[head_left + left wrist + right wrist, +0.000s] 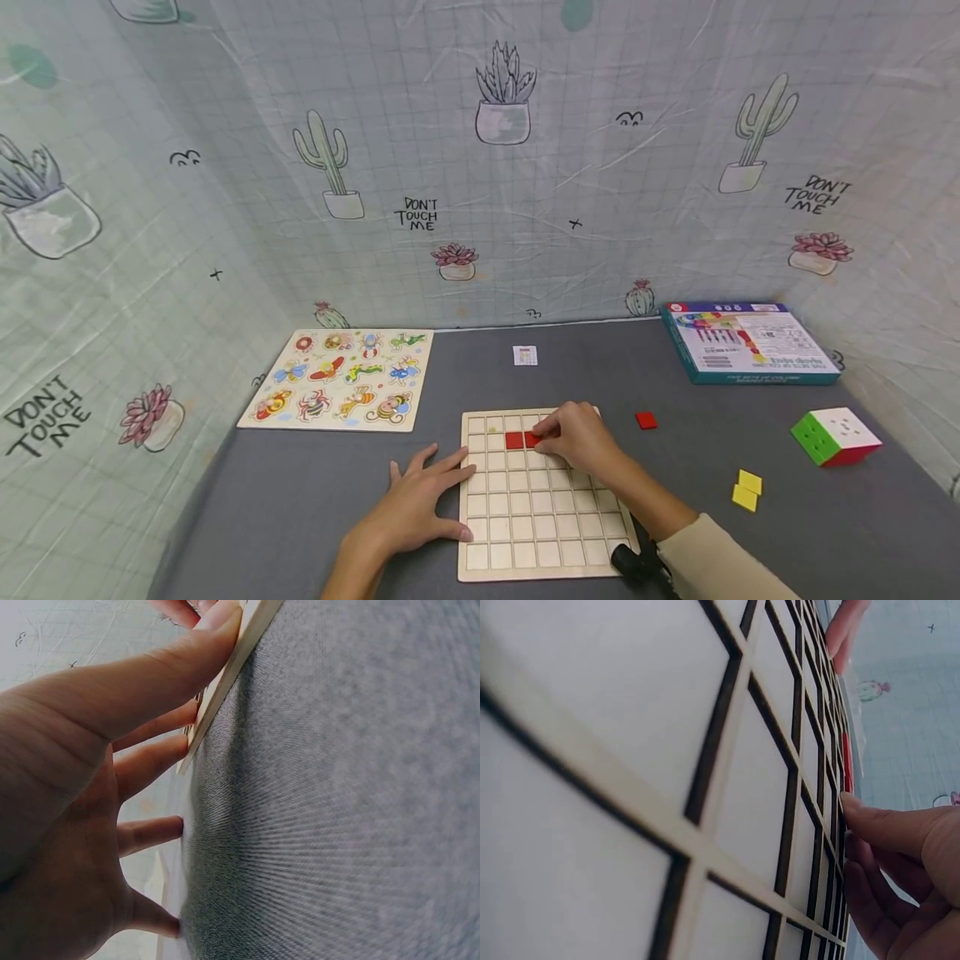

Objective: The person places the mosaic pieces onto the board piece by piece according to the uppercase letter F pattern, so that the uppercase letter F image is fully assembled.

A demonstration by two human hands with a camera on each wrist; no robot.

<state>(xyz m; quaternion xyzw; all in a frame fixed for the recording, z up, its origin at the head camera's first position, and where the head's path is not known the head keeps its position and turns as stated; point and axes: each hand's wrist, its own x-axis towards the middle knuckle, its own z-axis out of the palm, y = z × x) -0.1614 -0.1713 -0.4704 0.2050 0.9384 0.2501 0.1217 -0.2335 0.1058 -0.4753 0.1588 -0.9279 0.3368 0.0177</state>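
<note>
A pale wooden grid board [522,554] lies flat on the grey table. My left hand [416,504] has its fingers spread at the board's left side; the thumb [214,641] and some fingertips touch the edge, while others rest on the cloth. One red square tile [513,440] sits in a cell of the second row from the far edge. In the cell beside it on the right is another red tile [531,439], whose right side my right hand [585,437] pinches with thumb and fingertips. That hand covers the board's far right corner.
A loose red tile [646,420] lies right of the board, with two overlapping yellow tiles [746,492] nearer me. Farther right are a puzzle cube [836,436] and a flat game box [750,342]. An insect picture board [341,382] lies back left; a small card [525,356] lies behind the grid.
</note>
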